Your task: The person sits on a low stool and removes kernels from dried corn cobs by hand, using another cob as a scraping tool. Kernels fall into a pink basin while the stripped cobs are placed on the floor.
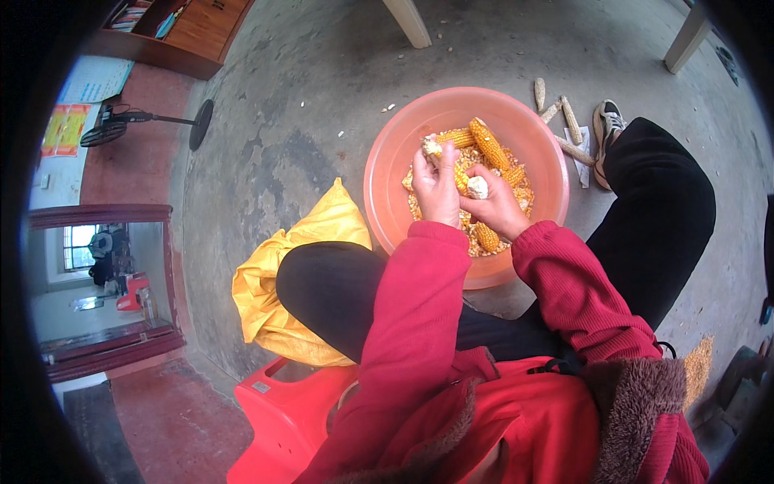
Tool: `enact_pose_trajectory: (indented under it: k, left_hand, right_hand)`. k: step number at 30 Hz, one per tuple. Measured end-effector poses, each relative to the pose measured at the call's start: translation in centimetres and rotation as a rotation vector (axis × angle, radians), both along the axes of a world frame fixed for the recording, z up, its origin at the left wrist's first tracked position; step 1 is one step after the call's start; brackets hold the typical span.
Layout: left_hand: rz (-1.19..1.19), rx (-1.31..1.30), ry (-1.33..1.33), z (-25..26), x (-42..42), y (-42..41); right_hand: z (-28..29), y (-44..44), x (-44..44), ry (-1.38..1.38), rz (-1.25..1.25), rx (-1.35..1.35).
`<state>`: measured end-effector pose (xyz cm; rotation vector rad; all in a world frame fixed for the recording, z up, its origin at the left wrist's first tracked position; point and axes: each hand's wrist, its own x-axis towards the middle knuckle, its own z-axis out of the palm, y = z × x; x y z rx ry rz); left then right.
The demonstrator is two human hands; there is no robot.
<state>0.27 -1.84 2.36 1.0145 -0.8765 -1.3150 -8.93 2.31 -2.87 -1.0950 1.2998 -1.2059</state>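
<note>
My left hand [436, 190] is closed around a corn cob [431, 147], whose pale, partly bare end sticks up past the fingers. In my right hand [500, 204] is a whitish stripped cob [477, 187], seen end-on between thumb and fingers. Yellow kernels show between the two hands; I cannot tell which cob they belong to. Both hands are over a large orange-pink plastic basin [387, 175]. Loose corn kernels [417, 209] cover its bottom, along with several yellow ears, such as one ear of corn [488, 144] leaning near the far side.
Several stripped cobs [569, 111] lie on the concrete floor [290, 127] near my shoe [606, 142]. A yellow woven sack [302, 230] rests beside my left knee. Under me is a red plastic stool [284, 417]. A standing fan [151, 118] and wooden cabinet [199, 36] are at the left.
</note>
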Motion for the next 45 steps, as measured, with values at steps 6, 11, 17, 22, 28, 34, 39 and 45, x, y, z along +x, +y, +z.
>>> enact_pose_trajectory:
  k: [6, 11, 17, 22, 28, 34, 39, 45]
  left_hand:
    - [0.046, 0.096, -0.009, -0.2, 0.5, -0.2]
    - [-0.027, 0.049, -0.078, 0.0, 0.6, -0.2]
    - [-0.110, 0.000, 0.024, -0.2, 0.2, -0.3]
    - [-0.153, -0.006, 0.073, -0.5, 0.4, -0.3]
    - [-0.130, -0.007, 0.074, 0.0, 0.3, -0.1]
    - [-0.091, -0.003, 0.136, -0.8, 0.7, -0.3]
    - [-0.077, 0.055, 0.342, -0.3, 1.1, -0.4]
    - [-0.056, 0.053, 0.460, -0.6, 1.1, -0.4]
  right_hand:
    - [0.2, 0.0, 0.1, 0.110, 0.004, -0.097]
    - [1.0, 0.0, -0.5, -0.113, 0.089, 0.027]
    - [2.1, -0.2, -0.9, -0.179, 0.077, 0.119]
    - [2.1, -0.4, -0.9, -0.135, 0.039, 0.120]
    - [2.0, -0.5, -1.1, -0.007, -0.009, 0.014]
    - [1.7, -0.7, -1.5, 0.231, -0.144, -0.182]
    - [3.4, -1.0, -2.2, -0.276, -0.060, 0.151]
    - [4.0, -1.1, -2.9, -0.590, 0.033, 0.286]
